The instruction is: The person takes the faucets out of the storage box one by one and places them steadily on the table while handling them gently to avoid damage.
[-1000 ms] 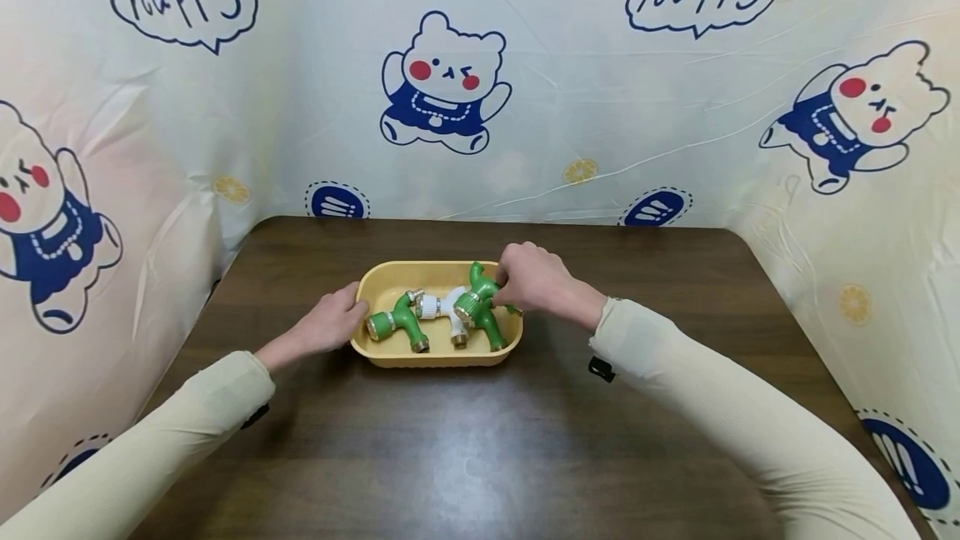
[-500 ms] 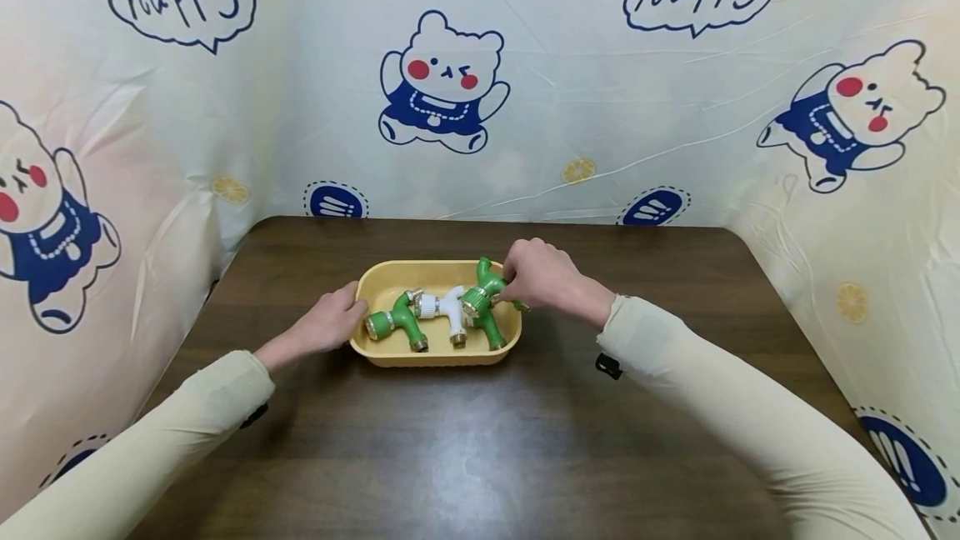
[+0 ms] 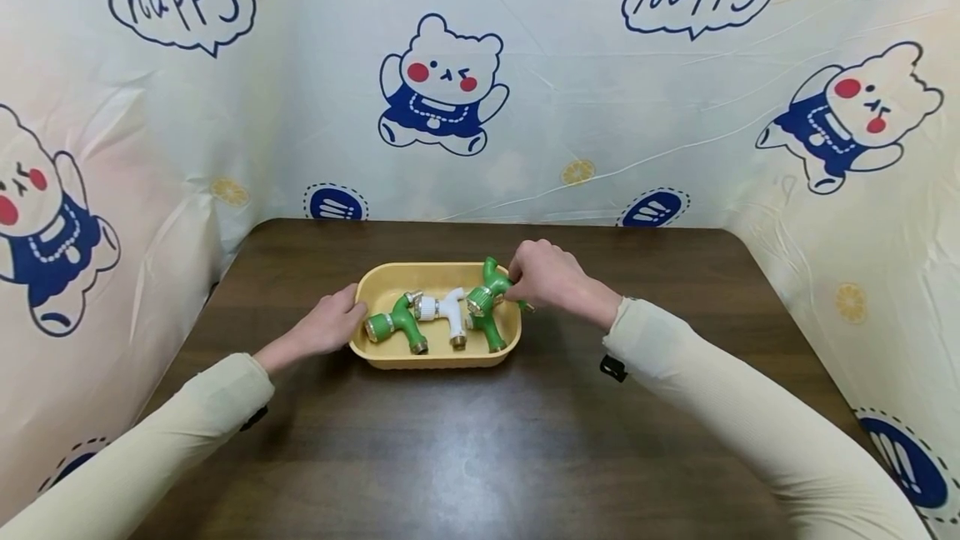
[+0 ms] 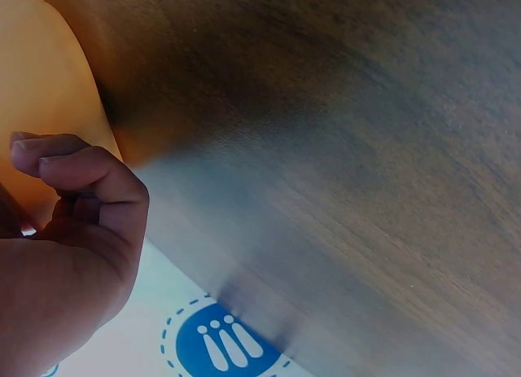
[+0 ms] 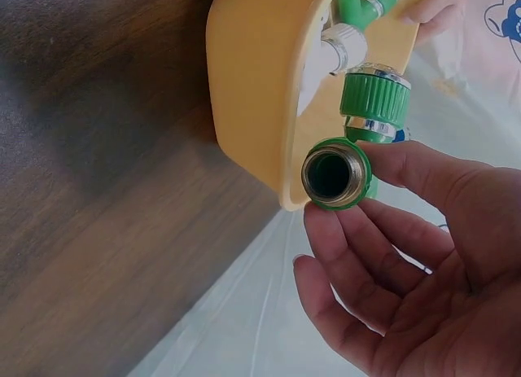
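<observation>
My left hand (image 3: 330,325) grips the left end of a yellow plastic tub (image 3: 431,362); in the left wrist view its fingers (image 4: 89,169) curl against the tub wall. Over the tub's right end, my right hand (image 3: 553,280) pinches a green water tap (image 3: 482,300) by its threaded end. The right wrist view shows that open brass-coloured thread (image 5: 335,177) between thumb and fingers. Below the held tap lies another green tap (image 3: 492,336), partly hidden. A white tap (image 3: 452,311) lies mid-tub, and a third green tap (image 3: 403,327) sits at the left.
The tub stands on a dark brown wooden table (image 3: 450,457), toward its far side. A pale curtain (image 3: 555,107) printed with bears hangs behind and along both sides of the table.
My right hand has moved a little to the right with the green tap, drawing it away from the white one. The left hand and the tub have stayed in place.
</observation>
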Action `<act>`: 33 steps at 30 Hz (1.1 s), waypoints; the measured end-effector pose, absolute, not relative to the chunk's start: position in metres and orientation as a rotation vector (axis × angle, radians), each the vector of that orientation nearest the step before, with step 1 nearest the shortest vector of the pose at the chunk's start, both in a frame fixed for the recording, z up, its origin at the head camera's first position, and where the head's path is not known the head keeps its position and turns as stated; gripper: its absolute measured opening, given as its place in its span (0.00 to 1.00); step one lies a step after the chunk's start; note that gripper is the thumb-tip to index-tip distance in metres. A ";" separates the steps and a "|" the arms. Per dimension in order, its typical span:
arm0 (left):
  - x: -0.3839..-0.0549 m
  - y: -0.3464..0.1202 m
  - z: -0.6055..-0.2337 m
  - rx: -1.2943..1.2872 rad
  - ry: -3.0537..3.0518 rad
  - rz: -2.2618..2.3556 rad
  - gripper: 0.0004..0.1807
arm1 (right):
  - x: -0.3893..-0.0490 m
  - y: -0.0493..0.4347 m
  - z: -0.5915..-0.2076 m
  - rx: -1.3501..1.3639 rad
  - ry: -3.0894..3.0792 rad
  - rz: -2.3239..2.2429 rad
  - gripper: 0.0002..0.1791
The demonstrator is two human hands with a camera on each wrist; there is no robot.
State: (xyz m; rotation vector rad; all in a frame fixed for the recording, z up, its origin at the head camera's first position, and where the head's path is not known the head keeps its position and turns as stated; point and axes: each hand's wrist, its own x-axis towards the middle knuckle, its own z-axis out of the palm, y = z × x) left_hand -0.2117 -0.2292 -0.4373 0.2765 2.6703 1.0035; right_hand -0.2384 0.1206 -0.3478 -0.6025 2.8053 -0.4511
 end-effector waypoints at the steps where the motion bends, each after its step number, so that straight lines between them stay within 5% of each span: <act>1: -0.211 -0.229 -0.438 0.278 2.672 1.007 0.24 | -0.238 0.121 -0.348 -0.597 2.807 -0.451 0.11; 33: -0.211 -0.229 -0.436 0.303 2.700 1.007 0.24 | -0.244 0.142 -0.350 -0.512 2.797 -0.544 0.08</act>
